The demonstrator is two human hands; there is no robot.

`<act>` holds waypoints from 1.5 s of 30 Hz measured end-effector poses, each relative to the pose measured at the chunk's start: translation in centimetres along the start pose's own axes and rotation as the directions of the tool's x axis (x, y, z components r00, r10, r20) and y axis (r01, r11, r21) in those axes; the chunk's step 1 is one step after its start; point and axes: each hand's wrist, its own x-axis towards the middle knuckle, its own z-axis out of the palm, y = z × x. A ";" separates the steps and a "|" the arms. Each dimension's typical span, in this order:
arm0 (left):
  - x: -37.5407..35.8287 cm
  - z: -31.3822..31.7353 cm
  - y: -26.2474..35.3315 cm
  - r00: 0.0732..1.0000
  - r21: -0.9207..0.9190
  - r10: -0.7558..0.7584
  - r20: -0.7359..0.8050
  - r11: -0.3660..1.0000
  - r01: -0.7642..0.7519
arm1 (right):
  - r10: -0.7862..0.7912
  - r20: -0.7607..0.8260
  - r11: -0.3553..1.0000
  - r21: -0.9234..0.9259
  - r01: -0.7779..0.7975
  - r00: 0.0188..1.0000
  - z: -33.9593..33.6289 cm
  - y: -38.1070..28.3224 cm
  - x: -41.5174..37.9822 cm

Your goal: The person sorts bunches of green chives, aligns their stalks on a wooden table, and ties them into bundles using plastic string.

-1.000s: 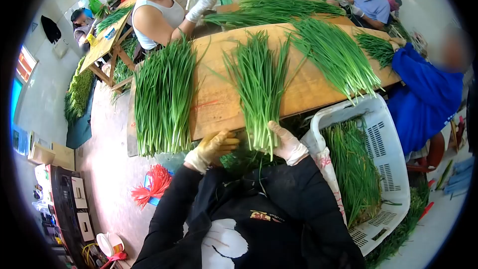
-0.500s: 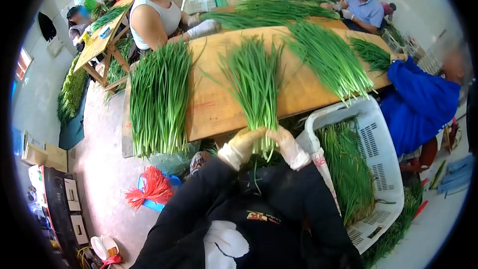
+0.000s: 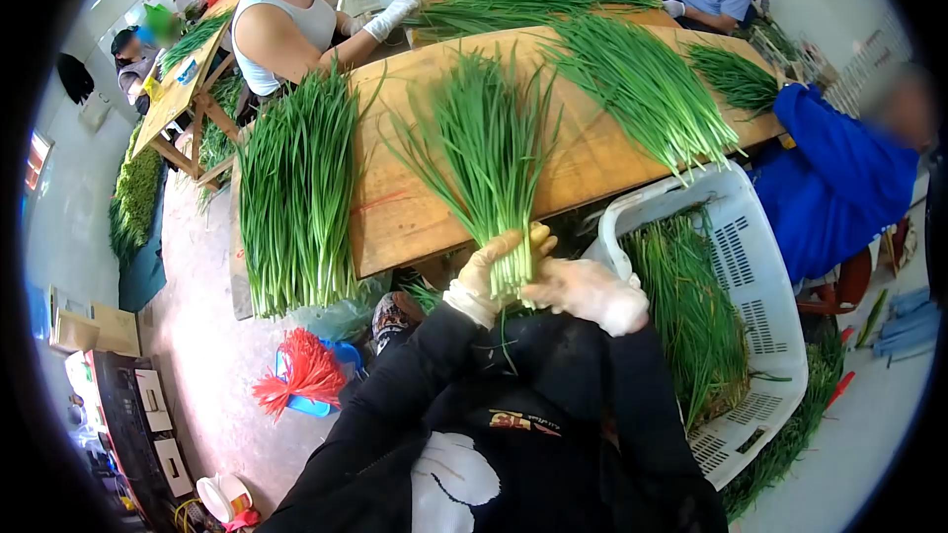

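My left hand (image 3: 497, 262), in a pale glove, is wrapped round the lower stalks of a bunch of garlic chives (image 3: 494, 163). The green leaves fan out over the wooden table (image 3: 420, 207), and the pale cut ends stick out below my fingers toward me. My right hand (image 3: 583, 292), in a whitish glove and slightly blurred, lies against these ends from the right, its fingers stretched leftward. To the left is a large pile of garlic chives (image 3: 301, 192); another pile of chives (image 3: 642, 84) lies to the right with its stalks at the table edge.
A white plastic crate (image 3: 760, 306) holding more greens stands at my right. Red ties (image 3: 306, 372) lie in a blue tray on the floor at left. A person in blue (image 3: 834, 178) sits at right; a person in a white top (image 3: 286, 35) works across the table.
My left hand has closed round the stalks, with fingers showing on their far side. My right hand has shifted down to the cut ends. The view has tilted slightly.
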 end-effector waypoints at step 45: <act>-0.9 -1.8 0.3 0.991 0.201 -0.120 -0.066 0.971 0.131 | -0.204 -0.851 0.979 -0.189 0.082 0.483 1.8 1.6 0.5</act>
